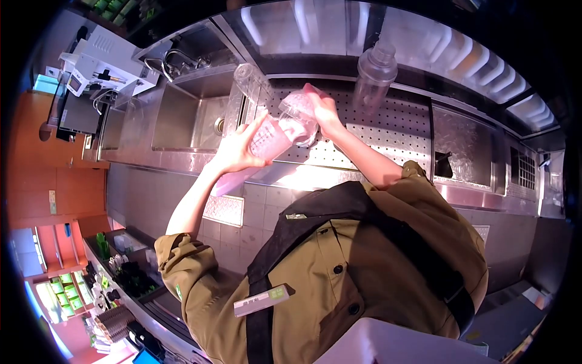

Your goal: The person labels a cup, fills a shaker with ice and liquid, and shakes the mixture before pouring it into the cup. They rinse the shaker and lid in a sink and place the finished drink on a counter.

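My left hand [233, 150] is wrapped round a clear measuring cup [267, 142] with dark markings and pale pink contents, tilted towards the right. My right hand [321, 109] grips a clear cup [295, 108] with pink contents, also tilted. The two cups meet above the perforated metal counter [376, 133]. Pale material shows where they meet, by the rim of a clear vessel [306, 136] that is partly hidden. An empty-looking clear container [251, 82] lies just behind my left hand.
A clear shaker bottle [374, 73] stands at the back of the counter. To the left is a steel sink [188, 124] with taps [182, 64]; a second basin [464, 148] is on the right. A white machine [112, 57] stands far left.
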The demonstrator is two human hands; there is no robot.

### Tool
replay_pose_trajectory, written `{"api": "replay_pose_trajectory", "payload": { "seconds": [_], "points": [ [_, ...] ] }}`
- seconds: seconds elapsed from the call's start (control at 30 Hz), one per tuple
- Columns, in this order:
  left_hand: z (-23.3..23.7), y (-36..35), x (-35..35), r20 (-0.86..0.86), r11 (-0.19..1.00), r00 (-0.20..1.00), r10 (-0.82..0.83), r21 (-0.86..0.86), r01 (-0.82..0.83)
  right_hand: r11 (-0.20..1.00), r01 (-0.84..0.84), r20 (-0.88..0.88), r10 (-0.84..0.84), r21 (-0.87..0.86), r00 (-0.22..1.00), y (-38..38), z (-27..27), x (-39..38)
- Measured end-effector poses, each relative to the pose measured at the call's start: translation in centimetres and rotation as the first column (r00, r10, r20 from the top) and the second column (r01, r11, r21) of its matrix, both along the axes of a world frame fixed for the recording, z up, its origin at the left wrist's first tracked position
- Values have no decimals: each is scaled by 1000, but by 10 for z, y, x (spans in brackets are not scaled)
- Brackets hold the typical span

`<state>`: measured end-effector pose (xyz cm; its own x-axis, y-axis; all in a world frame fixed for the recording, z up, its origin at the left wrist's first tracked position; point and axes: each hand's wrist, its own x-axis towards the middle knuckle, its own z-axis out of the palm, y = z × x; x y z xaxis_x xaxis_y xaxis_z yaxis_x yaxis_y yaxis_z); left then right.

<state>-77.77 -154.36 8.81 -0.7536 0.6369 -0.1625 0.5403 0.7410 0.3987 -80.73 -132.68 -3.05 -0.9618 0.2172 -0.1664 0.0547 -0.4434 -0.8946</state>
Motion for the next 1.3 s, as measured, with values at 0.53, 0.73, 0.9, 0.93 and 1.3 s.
{"api": "replay_pose_trajectory", "payload": {
  "seconds": [0.53,0.73,0.9,0.93,1.3],
  "points": [
    [19,-1,-4,-41,998,999,-8,-57,6,998,31,85,-36,56,996,5,15,5],
    [27,5,-4,20,996,1000,15,-93,-13,991,72,45,-77,112,996,4,15,5],
    [21,3,-4,-25,997,1000,-20,-79,18,990,69,47,-76,126,996,4,17,5],
    [21,4,-4,-29,996,999,-20,-84,18,990,71,42,-76,124,996,3,17,5],
    [16,6,-4,-23,997,1000,-3,-76,2,993,68,11,-70,99,998,3,19,6]
  ]
}}
